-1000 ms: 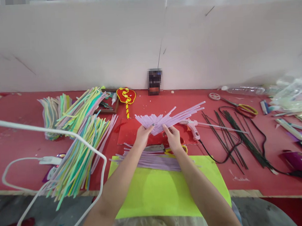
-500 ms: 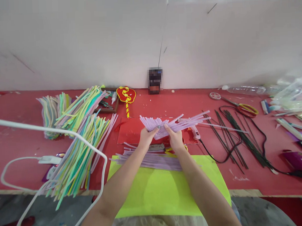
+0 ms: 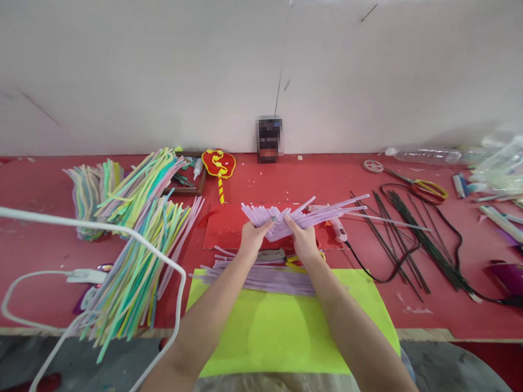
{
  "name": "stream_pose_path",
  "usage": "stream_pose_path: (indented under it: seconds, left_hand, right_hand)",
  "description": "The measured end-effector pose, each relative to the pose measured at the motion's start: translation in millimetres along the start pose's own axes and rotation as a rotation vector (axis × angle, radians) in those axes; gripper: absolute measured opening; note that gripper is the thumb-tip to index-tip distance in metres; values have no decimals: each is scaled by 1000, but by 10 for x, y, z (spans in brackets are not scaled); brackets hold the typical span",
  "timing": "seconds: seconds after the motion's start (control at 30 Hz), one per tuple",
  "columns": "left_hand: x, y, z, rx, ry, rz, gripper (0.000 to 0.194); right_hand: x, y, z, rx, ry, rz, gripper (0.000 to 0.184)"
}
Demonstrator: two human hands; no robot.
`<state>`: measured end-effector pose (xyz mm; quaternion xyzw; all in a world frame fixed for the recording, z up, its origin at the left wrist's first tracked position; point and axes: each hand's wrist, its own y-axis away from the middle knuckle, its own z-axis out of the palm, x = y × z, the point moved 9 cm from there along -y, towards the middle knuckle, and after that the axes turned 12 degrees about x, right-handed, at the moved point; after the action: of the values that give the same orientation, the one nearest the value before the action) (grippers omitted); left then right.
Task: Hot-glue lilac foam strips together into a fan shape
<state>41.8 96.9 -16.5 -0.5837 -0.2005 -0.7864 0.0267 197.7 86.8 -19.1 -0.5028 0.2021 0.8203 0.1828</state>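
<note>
Both hands grip one woven bundle of lilac pipe cleaners (image 3: 280,230), bent into a V with its ends fanning out left and right. My left hand (image 3: 253,235) is closed on the left side, thumb on top. On the right side, my right hand (image 3: 303,237) pinches the strands with its thumb pressed down. The fingers beneath the bundle are hidden. Below my wrists, more loose lilac pipe cleaners (image 3: 278,281) lie across the near edge of a red board and a yellow-green sheet (image 3: 276,334). Pliers with yellow handles (image 3: 295,262) lie partly behind my right wrist.
Multicoloured pipe cleaners (image 3: 135,271) are heaped at left, behind a white looped tube (image 3: 181,292). A pink glue gun (image 3: 338,230) with a black cord, dark green stems (image 3: 423,241) and scissors (image 3: 426,191) lie at right. A red-and-yellow fan ornament (image 3: 219,166) sits at the back.
The right-hand ends of the lilac strands have shifted slightly outward. Both hands keep nearly the same place and grip.
</note>
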Motion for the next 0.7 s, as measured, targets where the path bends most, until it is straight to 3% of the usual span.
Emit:
stream_pose_path:
  seconds: [0.1, 0.33, 0.7]
  left_hand:
    - [26, -9, -4, -6, -18, 2, 43]
    - [1, -121, 60, -167, -144, 7, 46]
    - [84, -286, -206, 63, -56, 83, 43]
  right_hand:
    - [9, -13, -5, 4, 9, -4, 29]
    - [-27, -33, -26, 49, 35, -23, 33]
    - [-81, -39, -26, -64, 252, -84, 33]
